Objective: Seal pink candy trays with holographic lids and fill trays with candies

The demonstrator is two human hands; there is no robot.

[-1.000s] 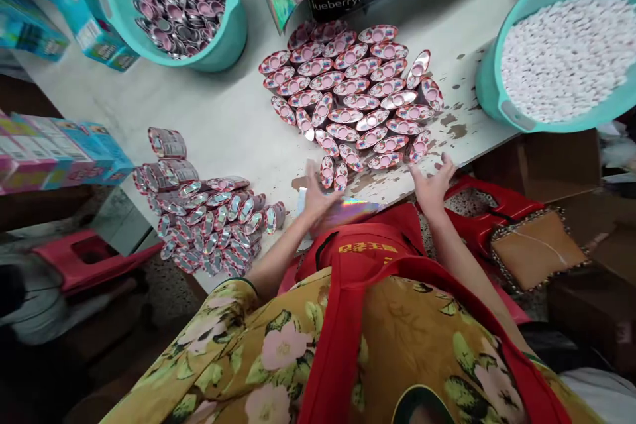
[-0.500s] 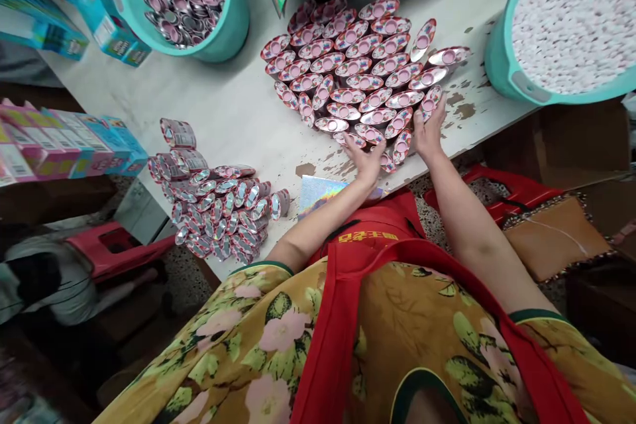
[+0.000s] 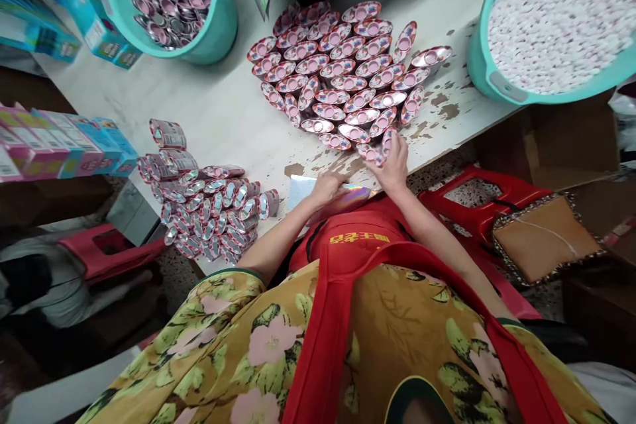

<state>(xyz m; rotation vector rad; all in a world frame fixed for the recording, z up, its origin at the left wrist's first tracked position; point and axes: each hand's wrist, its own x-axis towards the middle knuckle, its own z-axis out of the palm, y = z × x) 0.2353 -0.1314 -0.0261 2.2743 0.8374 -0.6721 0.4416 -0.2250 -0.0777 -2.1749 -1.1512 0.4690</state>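
Observation:
Small upright pouches with red-rimmed oval openings stand packed together on the table, a pink disc showing in many of them. My right hand is at the front corner of this group, its fingers and thumb closed around the nearest pouches. Left of it, at the table's front edge, my left hand has its fingers curled over a shiny holographic silver sheet. Its fingertips are partly hidden.
More pouches are piled at the left edge. A teal bucket holds pink-and-silver discs; another teal bucket holds white pieces. Boxes line the left. A red stool stands right; a person sits lower left.
My left hand has left the pouches and come down onto the silver sheet. My right hand has moved left and toward me, from the group's right side to its front corner. The view shifted slightly.

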